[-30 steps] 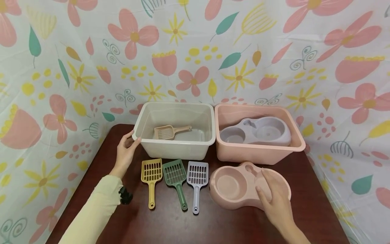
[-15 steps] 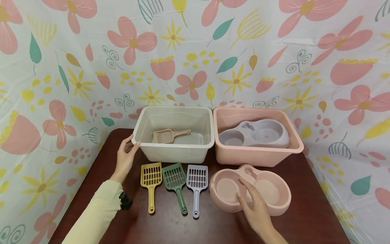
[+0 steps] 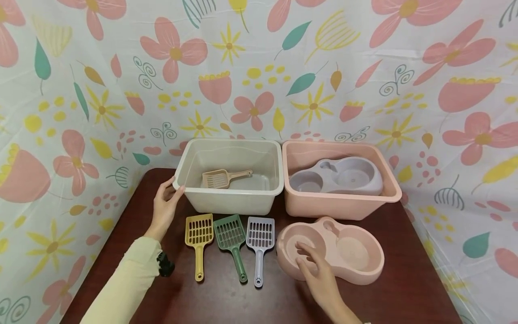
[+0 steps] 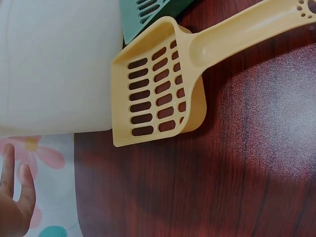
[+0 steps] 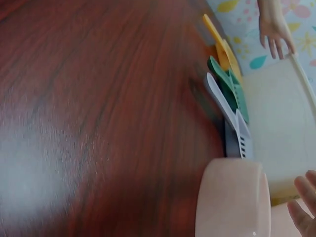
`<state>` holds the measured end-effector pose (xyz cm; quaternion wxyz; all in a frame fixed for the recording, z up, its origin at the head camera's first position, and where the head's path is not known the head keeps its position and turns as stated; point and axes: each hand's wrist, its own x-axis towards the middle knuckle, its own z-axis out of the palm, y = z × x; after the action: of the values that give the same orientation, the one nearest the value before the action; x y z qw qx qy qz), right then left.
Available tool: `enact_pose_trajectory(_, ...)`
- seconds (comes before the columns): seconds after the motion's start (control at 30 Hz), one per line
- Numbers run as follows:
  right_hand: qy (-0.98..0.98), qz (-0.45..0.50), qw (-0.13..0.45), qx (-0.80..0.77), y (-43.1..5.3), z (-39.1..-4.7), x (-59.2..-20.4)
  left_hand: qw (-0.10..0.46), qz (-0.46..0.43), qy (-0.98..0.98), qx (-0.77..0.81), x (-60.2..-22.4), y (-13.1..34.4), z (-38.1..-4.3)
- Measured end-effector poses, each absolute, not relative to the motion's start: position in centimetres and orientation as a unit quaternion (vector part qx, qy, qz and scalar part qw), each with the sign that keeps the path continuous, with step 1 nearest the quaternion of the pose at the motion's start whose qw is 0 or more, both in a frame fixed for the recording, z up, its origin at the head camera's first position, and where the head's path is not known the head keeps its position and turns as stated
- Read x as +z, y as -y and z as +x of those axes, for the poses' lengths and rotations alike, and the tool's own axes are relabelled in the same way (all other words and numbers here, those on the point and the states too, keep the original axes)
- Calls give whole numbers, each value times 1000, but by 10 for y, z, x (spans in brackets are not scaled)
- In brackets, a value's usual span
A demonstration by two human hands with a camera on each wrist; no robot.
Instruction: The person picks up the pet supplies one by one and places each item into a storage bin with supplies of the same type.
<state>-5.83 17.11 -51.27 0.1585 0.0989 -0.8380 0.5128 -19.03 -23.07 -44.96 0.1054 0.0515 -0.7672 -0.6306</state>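
Observation:
A beige-white litter box (image 3: 232,201) holds a tan litter scoop (image 3: 216,179). At its front left corner my left hand (image 3: 163,209) touches the rim with thumb and fingers spread. My right hand (image 3: 321,281) hovers over the left bowl of a pink double pet bowl (image 3: 331,247), its fingers loosely bent and holding nothing. In a row before the white box lie a yellow scoop (image 3: 199,231), a green scoop (image 3: 229,231) and a pale lilac scoop (image 3: 260,233), handles towards me. The left wrist view shows the yellow scoop (image 4: 158,89) close up, near the left hand (image 4: 15,202).
A pink litter box (image 3: 336,204) stands right of the white one, with a grey-lilac double pet bowl (image 3: 340,175) lying inside it. Everything sits on a dark red wooden table (image 3: 226,306). A flowered sheet (image 3: 259,67) hangs behind and at both sides.
My right hand has moved left over the pink double bowl, from its right bowl to its left one. My left hand has stayed at the white box's corner.

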Motion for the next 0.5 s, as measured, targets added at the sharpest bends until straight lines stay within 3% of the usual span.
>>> enact_pose_trajectory(0.3, 821, 102, 139, 545, -151, -54, -521, 124, 44, 767, -628, -478, 239, -205)
enact_pose_trajectory(0.5, 806, 58, 63, 585, -140, -53, -527, 133, 41, 766, -628, -479, 239, -206)
